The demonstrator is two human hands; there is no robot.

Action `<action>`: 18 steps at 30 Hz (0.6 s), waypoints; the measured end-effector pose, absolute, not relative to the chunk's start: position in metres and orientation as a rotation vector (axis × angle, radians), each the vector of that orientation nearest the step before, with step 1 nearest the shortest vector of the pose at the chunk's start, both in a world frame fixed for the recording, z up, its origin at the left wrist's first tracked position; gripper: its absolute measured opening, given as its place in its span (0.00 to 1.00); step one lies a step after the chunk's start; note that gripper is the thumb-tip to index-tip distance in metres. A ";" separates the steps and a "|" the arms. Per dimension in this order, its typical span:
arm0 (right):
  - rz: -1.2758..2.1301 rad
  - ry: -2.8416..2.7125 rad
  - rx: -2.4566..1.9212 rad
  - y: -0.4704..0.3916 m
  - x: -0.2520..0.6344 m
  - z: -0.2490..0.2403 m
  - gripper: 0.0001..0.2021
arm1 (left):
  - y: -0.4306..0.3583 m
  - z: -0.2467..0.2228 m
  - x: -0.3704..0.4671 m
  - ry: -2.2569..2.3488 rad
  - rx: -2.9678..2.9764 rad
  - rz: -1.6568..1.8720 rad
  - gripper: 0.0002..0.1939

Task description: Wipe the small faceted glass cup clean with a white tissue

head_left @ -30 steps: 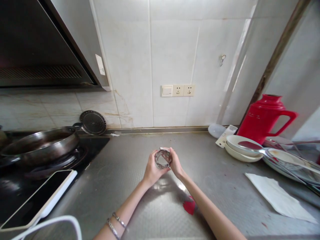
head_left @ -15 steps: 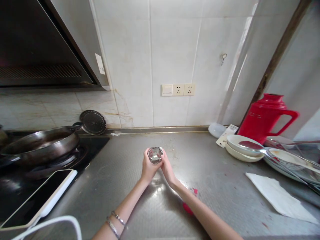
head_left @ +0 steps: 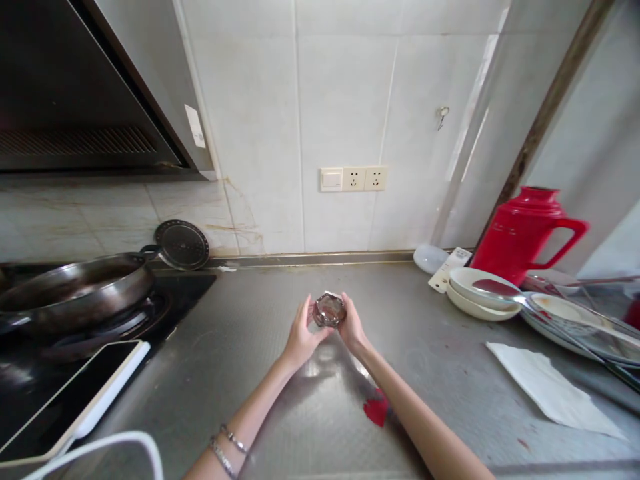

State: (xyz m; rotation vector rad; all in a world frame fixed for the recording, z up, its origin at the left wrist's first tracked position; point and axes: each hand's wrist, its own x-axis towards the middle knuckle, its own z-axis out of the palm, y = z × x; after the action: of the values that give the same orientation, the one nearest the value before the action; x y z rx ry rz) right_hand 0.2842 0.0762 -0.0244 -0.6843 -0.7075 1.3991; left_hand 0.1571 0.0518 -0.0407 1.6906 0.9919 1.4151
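Note:
A small faceted glass cup (head_left: pixel 329 309) with a dark, clear body is held between my two hands above the steel counter. My left hand (head_left: pixel 301 339) cups its left side, thumb along the near edge and fingers at the left. Against the right side of the cup my right hand (head_left: pixel 353 328) closes its fingers, some of them hidden behind the glass. The cup's mouth is tilted up toward me. Under my right forearm a red piece of thin packaging (head_left: pixel 376 409) lies on the counter, partly covered by the arm.
At left stand a steel pan (head_left: pixel 75 288) on the stove and a white-edged phone (head_left: pixel 75 397) with a white cable. On the right are white bowls (head_left: pixel 483 297), a red thermos (head_left: pixel 520 233), stacked plates with utensils, and a paper napkin (head_left: pixel 547 390).
The cup and both hands have shifted slightly right. The glass has turned and tilted between the hands, and my left fingers have loosened from its side. More of the red packaging shows.

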 end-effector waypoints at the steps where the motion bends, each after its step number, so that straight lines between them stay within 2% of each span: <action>1: 1.423 -0.717 -0.680 0.073 0.283 -0.023 0.20 | 0.051 -0.037 0.156 1.017 1.723 1.422 0.45; 9: 1.565 -0.836 -0.631 0.065 0.284 -0.017 0.23 | 0.048 -0.027 0.154 1.075 1.800 1.323 0.39; 18: 1.355 -0.918 -0.585 0.061 0.257 -0.042 0.21 | 0.063 -0.036 0.148 1.167 1.538 1.673 0.40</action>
State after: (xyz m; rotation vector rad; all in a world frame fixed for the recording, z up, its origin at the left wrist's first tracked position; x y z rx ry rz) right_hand 0.2567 0.0611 -0.0423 -0.5851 -0.9184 1.3549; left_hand 0.1484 0.0628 -0.0362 1.5384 1.1672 1.6734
